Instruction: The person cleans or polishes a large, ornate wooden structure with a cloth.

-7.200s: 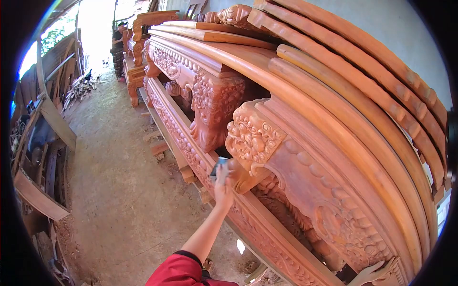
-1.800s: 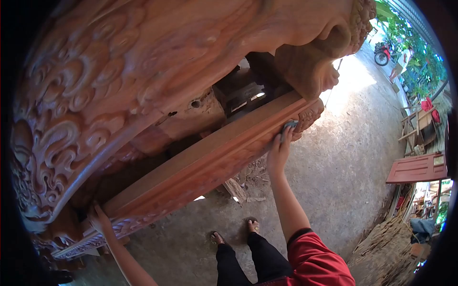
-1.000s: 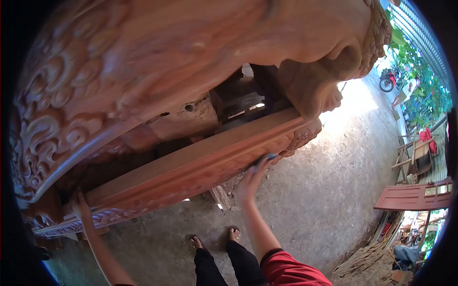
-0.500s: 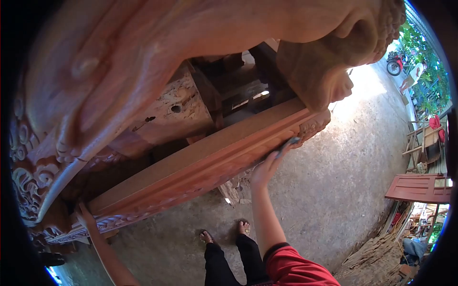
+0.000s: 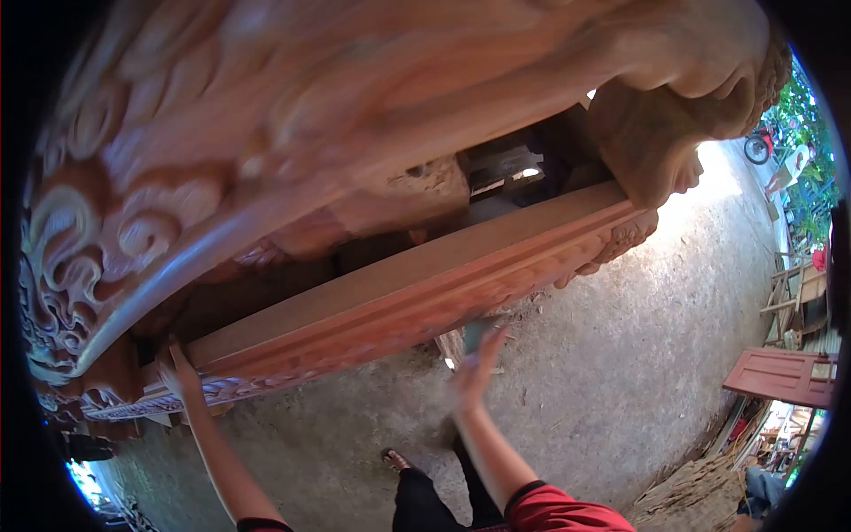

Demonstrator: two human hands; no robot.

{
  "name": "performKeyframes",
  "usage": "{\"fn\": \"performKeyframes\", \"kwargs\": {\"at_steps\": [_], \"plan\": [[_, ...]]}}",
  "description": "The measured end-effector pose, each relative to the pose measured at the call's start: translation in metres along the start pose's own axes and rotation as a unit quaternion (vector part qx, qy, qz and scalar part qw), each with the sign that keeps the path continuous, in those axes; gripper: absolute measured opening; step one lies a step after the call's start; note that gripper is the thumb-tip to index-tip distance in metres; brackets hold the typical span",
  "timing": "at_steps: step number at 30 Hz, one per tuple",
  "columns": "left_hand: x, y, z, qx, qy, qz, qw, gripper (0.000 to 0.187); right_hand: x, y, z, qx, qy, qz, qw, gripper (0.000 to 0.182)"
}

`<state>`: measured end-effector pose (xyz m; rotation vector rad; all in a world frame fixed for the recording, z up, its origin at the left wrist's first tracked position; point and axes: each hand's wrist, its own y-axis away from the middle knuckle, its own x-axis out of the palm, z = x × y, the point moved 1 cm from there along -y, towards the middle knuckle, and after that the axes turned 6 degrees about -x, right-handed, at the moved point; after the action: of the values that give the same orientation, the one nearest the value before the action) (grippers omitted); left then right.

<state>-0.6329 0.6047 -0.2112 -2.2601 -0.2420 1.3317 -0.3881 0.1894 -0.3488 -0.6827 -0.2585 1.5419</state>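
A long carved reddish-brown wooden rail runs slantwise across the middle, below a big carved wooden piece with scrolls and flowing shapes. My left hand grips the rail near its left end, fingers hooked over the top edge. My right hand is blurred, off the rail's lower front, over the floor in this view. Between its fingers is a small, thin grey-green piece, like a folded sheet of sandpaper; the blur hides its detail.
Below spreads a grey concrete floor, with my sandalled foot on it. At right lie a red-brown wooden panel and rough timber. A motorbike stands at the far right, near greenery.
My right hand has come away from the rail's carved right part, moving down and left with the grey-green piece. My left hand stays on the rail; the view has shifted.
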Motion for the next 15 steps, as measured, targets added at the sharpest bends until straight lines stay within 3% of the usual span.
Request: {"fn": "performKeyframes", "kwargs": {"at_steps": [1,3,6,8,10,12,15], "plan": [[-0.002,0.0,-0.005,0.005,0.001,0.006,1.0,0.05,-0.01,-0.023,-0.001,-0.014,-0.007,-0.088,0.996,0.049],[-0.004,-0.002,-0.015,0.008,0.013,0.013,1.0,0.05,-0.021,-0.062,0.003,0.101,0.031,-0.185,0.977,0.048],[-0.008,0.005,-0.023,0.002,0.011,0.014,1.0,0.05,0.002,-0.077,0.012,0.155,-0.031,-0.194,0.968,0.049],[-0.012,0.005,-0.03,0.012,0.002,0.008,1.0,0.05,0.039,-0.064,0.034,0.085,0.017,-0.123,0.989,0.049],[-0.014,0.008,-0.035,0.014,-0.015,-0.001,1.0,0.05,0.063,-0.032,0.061,0.084,-0.112,-0.112,0.984,0.05],[-0.013,0.007,-0.035,0.017,-0.009,0.004,1.0,0.049,0.078,0.01,0.08,0.025,-0.02,-0.001,0.999,0.049],[-0.013,0.006,-0.035,0.033,-0.01,-0.004,0.999,0.048,0.092,0.048,0.077,0.042,-0.057,0.028,0.997,0.049]]}}
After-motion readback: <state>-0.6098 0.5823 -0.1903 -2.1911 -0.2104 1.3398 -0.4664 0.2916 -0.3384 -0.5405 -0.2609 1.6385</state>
